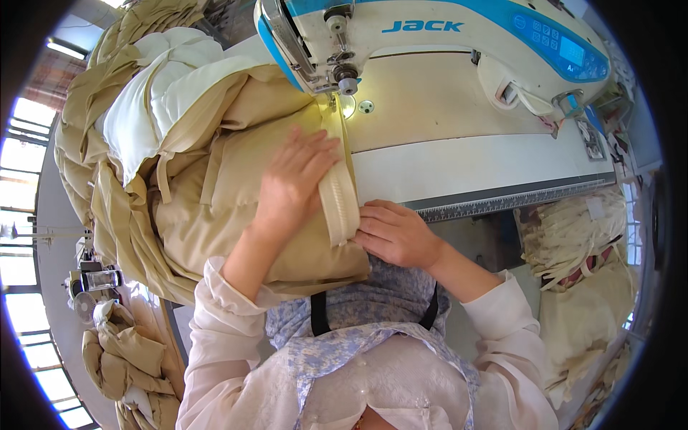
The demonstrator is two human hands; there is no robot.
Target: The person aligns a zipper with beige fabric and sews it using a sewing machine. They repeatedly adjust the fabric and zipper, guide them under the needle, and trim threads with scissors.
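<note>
- Resting left hand (292,175) flat on tan padded fabric (240,175), near side of sewing machine (401,41).
- Pinching cream strip (338,202) at right edge with right hand (398,233).
- Probably light, soft, slippery; best gripped along strip.

Khaki padded garment (240,175), creased, spread over the bench (437,166) at left, white padded layer (132,122) exposed at upper left, cream zipper tape (339,204), toothed, slightly curved, along garment's right edge
</note>
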